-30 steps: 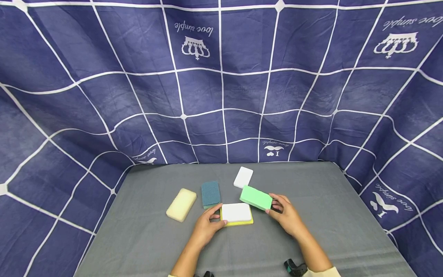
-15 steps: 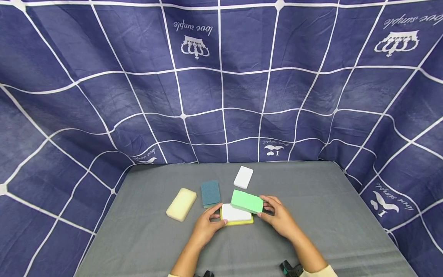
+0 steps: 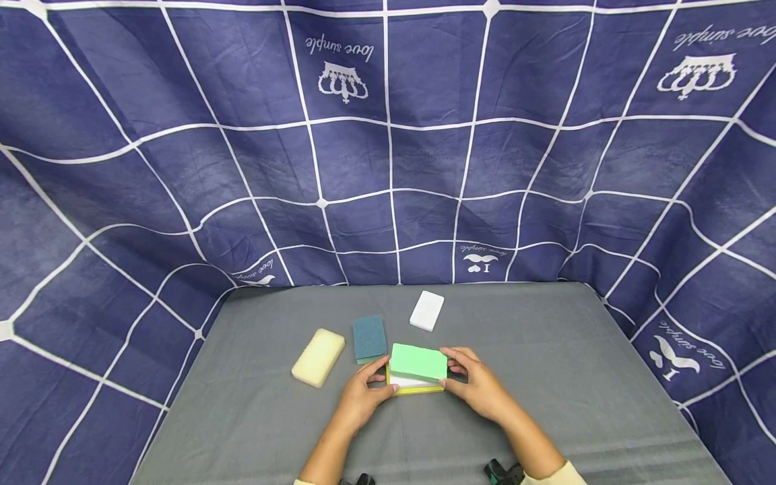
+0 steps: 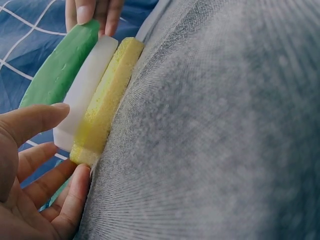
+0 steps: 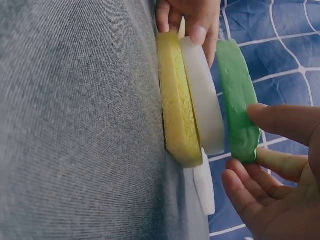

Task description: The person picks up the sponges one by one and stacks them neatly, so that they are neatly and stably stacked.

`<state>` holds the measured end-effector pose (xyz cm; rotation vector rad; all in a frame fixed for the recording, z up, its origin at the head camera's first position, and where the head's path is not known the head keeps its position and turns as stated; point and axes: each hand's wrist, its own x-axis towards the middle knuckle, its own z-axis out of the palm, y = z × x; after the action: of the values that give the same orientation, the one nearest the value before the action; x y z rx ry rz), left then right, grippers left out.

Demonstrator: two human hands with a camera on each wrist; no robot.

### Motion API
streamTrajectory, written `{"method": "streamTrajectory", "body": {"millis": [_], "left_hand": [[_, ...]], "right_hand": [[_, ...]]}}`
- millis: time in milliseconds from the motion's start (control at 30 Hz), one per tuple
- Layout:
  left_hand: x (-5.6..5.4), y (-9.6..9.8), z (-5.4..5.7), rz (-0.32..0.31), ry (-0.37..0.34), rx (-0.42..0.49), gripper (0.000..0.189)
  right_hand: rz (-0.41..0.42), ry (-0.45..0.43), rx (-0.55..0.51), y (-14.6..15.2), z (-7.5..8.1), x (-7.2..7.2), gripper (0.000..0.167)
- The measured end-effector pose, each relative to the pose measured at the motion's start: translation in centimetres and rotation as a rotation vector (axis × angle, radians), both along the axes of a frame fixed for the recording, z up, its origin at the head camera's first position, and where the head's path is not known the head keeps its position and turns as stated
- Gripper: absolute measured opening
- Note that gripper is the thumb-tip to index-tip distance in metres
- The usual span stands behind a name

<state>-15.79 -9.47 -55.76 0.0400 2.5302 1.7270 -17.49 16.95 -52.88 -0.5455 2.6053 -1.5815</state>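
My right hand pinches the right end of a green sponge between thumb and fingers. In the right wrist view the green sponge hangs over a white sponge, a gap showing between them. That white sponge rests on a yellow sponge, which lies on the table. My left hand holds the left end of the stack. In the left wrist view its thumb is at the white sponge, with fingertips at the end of the yellow sponge.
On the grey cloth-covered table, a dark teal sponge lies behind my left hand. Left of it is a cream sponge, and another white sponge lies farther back. A blue checked curtain surrounds the table.
My right hand has carried the green sponge left and toward me, from beside the stack to over the white sponge. The left hand has stayed in place at the stack.
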Motion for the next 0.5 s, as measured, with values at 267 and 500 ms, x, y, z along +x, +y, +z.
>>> {"method": "streamTrajectory", "body": {"millis": [267, 500], "left_hand": [[-0.01, -0.06, -0.10, -0.012, 0.016, -0.009, 0.069], [0.07, 0.03, 0.11, -0.011, 0.007, -0.019, 0.069]], "right_hand": [[0.069, 0.006, 0.041, -0.32, 0.26, -0.21, 0.059], [0.102, 0.031, 0.058, -0.21, 0.19, -0.54, 0.058]]}}
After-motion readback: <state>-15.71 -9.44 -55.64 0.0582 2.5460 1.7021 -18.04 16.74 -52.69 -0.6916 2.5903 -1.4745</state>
